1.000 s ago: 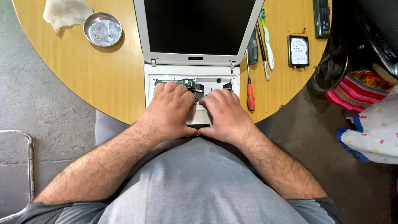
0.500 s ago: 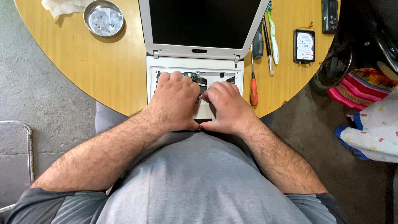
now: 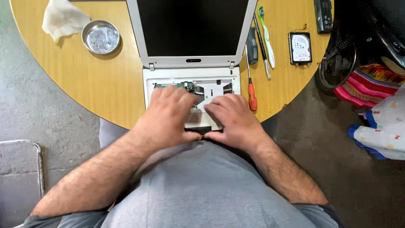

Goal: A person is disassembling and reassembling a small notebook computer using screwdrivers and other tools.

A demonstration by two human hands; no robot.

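On the round wooden table (image 3: pixel 105 88), seen from the head camera, a white laptop (image 3: pixel 192 71) lies open with its keyboard cover off and a green circuit board (image 3: pixel 179 85) exposed. Both hands press flat on the base nearest the body: the left hand (image 3: pixel 168 114), blurred, has slid slightly up toward the board since a moment ago, while the right hand (image 3: pixel 232 118) stays over the palm rest. Neither clearly grasps anything; fingers lie spread and lightly curled. Just right of the laptop lies an orange-handled screwdriver (image 3: pixel 251 90); a hard drive (image 3: pixel 300 47) sits farther right, a metal dish (image 3: pixel 101 37) to the left.
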